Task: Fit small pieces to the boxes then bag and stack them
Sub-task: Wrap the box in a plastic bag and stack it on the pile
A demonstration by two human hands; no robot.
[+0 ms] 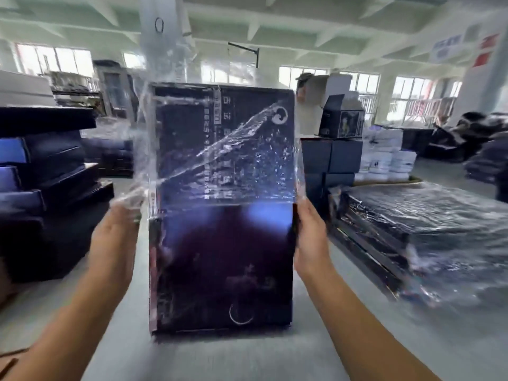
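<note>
A tall dark printed box (222,257) stands upright on the grey table (192,358) right in front of me. A clear plastic bag (176,111) covers its upper half and rises loosely above its top. My left hand (121,224) grips the bag's open edge at the box's left side. My right hand (309,232) holds the bag's edge against the box's right side, about halfway up. The lower half of the box is bare.
A pile of bagged dark boxes (428,232) lies at the right. Dark and blue box parts (46,171) are stacked at the left. More stacked boxes (332,158) and white bundles (384,155) stand behind. A person (489,158) is at the far right.
</note>
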